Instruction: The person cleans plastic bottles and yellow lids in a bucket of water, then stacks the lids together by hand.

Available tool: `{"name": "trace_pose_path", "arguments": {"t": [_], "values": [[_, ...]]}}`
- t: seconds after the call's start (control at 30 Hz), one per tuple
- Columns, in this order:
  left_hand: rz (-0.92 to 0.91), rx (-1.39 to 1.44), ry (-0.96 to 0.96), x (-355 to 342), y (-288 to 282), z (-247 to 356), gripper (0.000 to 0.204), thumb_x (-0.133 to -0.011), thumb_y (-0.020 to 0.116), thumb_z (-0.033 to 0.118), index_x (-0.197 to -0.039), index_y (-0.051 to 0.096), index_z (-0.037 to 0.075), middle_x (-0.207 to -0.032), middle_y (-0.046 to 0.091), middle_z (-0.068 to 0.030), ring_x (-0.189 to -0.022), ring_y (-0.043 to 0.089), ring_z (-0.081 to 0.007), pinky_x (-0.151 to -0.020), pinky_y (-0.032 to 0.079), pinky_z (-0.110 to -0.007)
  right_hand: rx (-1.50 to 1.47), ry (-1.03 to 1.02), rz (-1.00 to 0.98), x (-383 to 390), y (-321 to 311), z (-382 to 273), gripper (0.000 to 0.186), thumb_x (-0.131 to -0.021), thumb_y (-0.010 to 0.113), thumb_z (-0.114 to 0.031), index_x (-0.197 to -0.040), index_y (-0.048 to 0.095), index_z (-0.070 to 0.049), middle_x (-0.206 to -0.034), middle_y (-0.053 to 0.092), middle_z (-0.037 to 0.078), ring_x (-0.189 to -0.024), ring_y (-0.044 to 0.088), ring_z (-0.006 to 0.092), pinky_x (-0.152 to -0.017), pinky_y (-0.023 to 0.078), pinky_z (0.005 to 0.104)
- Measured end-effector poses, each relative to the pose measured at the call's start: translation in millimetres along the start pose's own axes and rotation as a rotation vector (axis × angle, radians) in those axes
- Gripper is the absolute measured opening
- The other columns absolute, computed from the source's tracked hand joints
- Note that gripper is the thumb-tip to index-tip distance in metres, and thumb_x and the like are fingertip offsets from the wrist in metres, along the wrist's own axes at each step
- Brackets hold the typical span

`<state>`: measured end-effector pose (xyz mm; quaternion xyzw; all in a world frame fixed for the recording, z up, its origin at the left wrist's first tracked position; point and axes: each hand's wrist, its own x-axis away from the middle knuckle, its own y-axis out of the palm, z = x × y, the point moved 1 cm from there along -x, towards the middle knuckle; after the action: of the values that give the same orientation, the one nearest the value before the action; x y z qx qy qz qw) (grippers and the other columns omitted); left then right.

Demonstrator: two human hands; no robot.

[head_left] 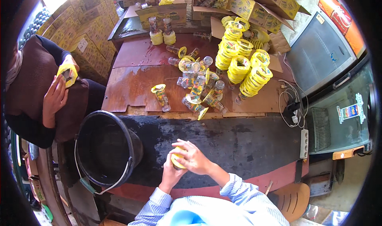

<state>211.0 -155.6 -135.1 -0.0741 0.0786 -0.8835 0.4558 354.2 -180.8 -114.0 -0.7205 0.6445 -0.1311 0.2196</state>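
Both my hands are closed around a small cup-like container with a yellow top [178,160], over the near edge of the black table section. My left hand [172,176] grips it from below and the left. My right hand [195,157] lies across its top with bent fingers, covering much of it. Beyond them, a clear printed plastic cup with a yellow rim [160,96] lies tilted on the brown board. Farther back is a loose pile of similar clear cups [195,82]. Tall stacks of yellow-rimmed cups [238,66] stand to its right.
A black bucket [137,146] with a wire handle stands left of my hands. A co-worker [43,94] at the left holds a yellow-rimmed cup [67,75]. Open cardboard boxes [163,17] line the back. A white power strip [304,143] and cables lie at the right edge, by glass-fronted coolers [338,110].
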Motion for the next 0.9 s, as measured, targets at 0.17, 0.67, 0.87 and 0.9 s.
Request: {"name": "trace_pose_path", "arguments": {"t": [0.17, 0.67, 0.87, 0.9], "values": [[0.102, 0.052, -0.037, -11, 1, 0, 0.049, -0.07, 0.076, 0.009, -0.106, 0.045, 0.001, -0.098, 0.063, -0.0135, -0.092, 0.063, -0.0202, -0.078, 0.05, -0.031, -0.078, 0.018, -0.033, -21, -14, 25, 0.05, -0.09, 0.046, -0.044, -0.128, 0.045, -0.011, -0.135, 0.04, 0.012, -0.133, 0.026, 0.0302, -0.107, 0.014, 0.0541], [0.169, -0.12, -0.061, -18, -24, -18, 0.05, -0.068, 0.077, 0.009, -0.107, 0.048, -0.001, -0.1, 0.062, -0.0134, -0.095, 0.061, -0.0197, -0.08, 0.049, -0.031, 0.037, 0.379, 0.435, -36, -72, 141, 0.091, -0.061, 0.069, -0.017, -0.136, 0.02, -0.001, -0.102, 0.05, 0.018, -0.092, 0.054, 0.0297, -0.085, 0.044, 0.0381], [0.195, -0.253, 0.002, -26, -26, -25, 0.052, -0.062, 0.078, 0.009, -0.106, 0.051, 0.0, -0.095, 0.06, -0.0158, -0.09, 0.06, -0.0306, -0.077, 0.049, -0.036, 0.015, 0.231, 0.045, -5, -105, 54, 0.076, -0.058, 0.068, -0.015, -0.126, 0.035, -0.005, -0.097, 0.05, 0.013, -0.094, 0.053, 0.0254, -0.084, 0.043, 0.034], [0.166, -0.243, -0.005, -27, -23, -17, 0.053, -0.061, 0.079, 0.009, -0.106, 0.051, 0.0, -0.094, 0.06, -0.0156, -0.089, 0.06, -0.0308, -0.075, 0.049, -0.037, -0.01, 0.206, 0.016, -3, -105, 45, 0.071, -0.057, 0.068, -0.016, -0.121, 0.041, -0.004, -0.096, 0.05, 0.013, -0.092, 0.053, 0.0257, -0.082, 0.044, 0.0333]]}}
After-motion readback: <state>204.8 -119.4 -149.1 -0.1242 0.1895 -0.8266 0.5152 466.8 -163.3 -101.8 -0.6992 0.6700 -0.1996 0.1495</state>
